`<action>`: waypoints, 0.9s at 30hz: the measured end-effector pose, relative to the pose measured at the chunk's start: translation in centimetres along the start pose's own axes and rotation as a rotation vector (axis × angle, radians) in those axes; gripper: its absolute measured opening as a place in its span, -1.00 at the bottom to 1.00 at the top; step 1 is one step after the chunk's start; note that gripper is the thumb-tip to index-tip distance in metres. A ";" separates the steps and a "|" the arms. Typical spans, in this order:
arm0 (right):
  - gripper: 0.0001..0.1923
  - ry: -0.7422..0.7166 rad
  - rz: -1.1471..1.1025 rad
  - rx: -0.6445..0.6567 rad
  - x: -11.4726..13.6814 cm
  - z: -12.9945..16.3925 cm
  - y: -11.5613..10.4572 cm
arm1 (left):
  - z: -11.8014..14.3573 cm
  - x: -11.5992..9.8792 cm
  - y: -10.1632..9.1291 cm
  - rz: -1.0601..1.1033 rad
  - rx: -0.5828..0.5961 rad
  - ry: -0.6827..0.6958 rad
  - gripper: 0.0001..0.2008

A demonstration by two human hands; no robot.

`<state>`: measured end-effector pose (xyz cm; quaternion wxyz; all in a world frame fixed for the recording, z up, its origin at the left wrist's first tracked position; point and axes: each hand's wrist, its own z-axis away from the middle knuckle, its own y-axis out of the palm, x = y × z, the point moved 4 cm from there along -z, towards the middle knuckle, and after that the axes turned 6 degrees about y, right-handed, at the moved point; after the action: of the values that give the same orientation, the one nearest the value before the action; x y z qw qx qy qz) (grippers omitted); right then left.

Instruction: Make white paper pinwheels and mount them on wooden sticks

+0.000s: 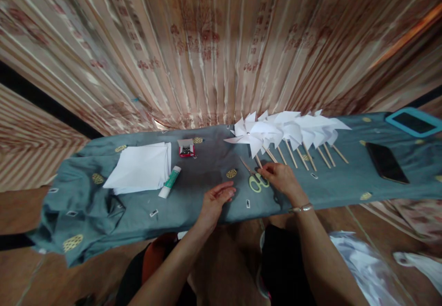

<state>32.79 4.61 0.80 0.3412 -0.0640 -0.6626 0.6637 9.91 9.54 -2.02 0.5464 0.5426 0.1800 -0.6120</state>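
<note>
My right hand (279, 175) has its fingers closed on the lower end of a stick, which belongs to the leftmost white paper pinwheel (249, 133). Its blades overlap a row of several more paper pinwheels (293, 126), whose wooden sticks point toward me. Just left of this hand lie scissors (255, 182) with yellow-green handles, partly beside the fingers. Over the cloth near the front edge, my left hand (216, 201) is open and holds nothing, its fingers loosely bent and pointing right.
A stack of white paper (140, 165), a glue stick (170, 182) and a small red box of metal pins (187, 149) are on the left of the cloth-covered table (203, 177). A phone (386, 162) and a blue-framed device (414, 120) lie right. Curtains hang behind.
</note>
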 end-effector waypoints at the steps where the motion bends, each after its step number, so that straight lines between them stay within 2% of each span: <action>1: -0.70 0.007 0.002 -0.004 0.0 0.0 -0.1 | -0.1 0.0 0.0 0.002 -0.001 0.000 -0.56; 14: -0.67 0.021 0.148 -0.056 -0.9 0.2 -0.4 | -0.5 0.2 0.2 0.002 -0.006 -0.009 -0.58; 21: -0.67 0.051 0.184 -0.034 -0.9 0.5 -0.6 | -0.4 0.2 0.3 -0.014 0.007 0.009 -0.61; 24: -0.64 0.059 0.188 -0.028 -1.1 0.8 -0.7 | -0.5 0.6 0.4 -0.052 0.026 0.038 -0.62; 27: -0.65 0.062 0.171 -0.046 -1.5 1.3 -0.7 | -0.3 0.8 0.5 -0.189 0.057 0.143 -0.68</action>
<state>33.51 2.67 1.08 0.3023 -0.1487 -0.6590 0.6725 10.68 9.27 -2.62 0.4565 0.5810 0.2513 -0.6253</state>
